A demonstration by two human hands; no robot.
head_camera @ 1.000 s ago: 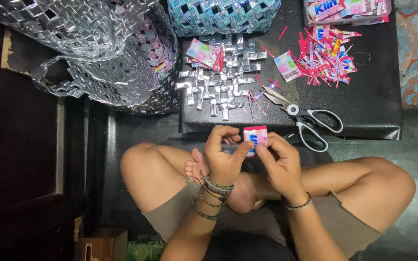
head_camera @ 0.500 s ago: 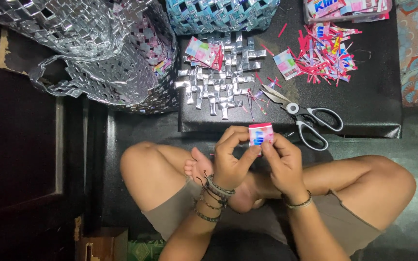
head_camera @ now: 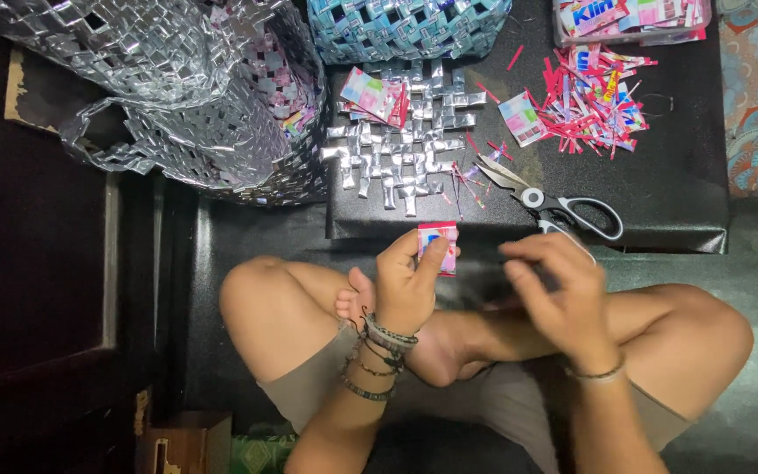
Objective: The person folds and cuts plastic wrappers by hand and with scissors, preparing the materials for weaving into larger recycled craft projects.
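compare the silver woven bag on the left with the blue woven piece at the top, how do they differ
The silver woven bag is shiny metallic silver; the blue woven piece is light blue. The bag shows a loop handle and looks much larger; the blue piece is cut off by the frame's top edge. Both share the same checkered weave of folded strips.

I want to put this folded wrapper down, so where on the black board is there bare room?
The black board is bare along its right side, below the red strip pile and right of the scissors. The left half is crowded by the silver woven mat and folded wrappers.
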